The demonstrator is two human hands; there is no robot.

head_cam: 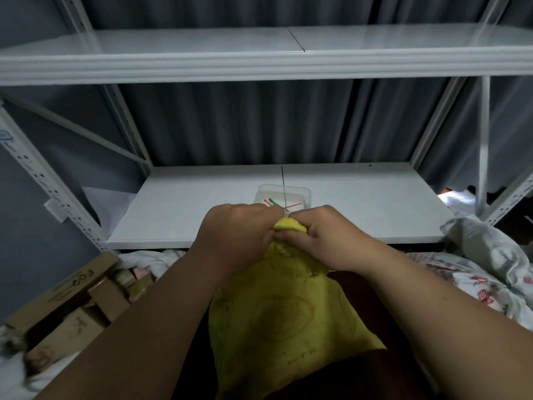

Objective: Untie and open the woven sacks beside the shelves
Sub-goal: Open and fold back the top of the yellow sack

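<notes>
A yellow sack stands in the lower middle of the frame, its body running from the bottom edge up to a bunched neck at the centre. Faint printed outlines show on its front. Both hands meet at that neck: the left hand comes in from the lower left with its fingers curled round the gathered top, and the right hand comes in from the lower right, fingers and thumb pinching a fold of the yellow fabric just beside the left. The two hands touch or nearly touch above the neck — whether a tie lies between them cannot be told.

Behind the hands, across the middle of the frame, lies a white shelf. On it, just above the knuckles, sits a clear tray with thin red and green strips inside. A second shelf spans the upper part of the frame, and grey curtain hangs behind both.

At the lower left sit open cardboard boxes. At the right edge, level with the lower shelf's front, lies a white sack with red print — crumpled, its top slumped toward the shelf post.
</notes>
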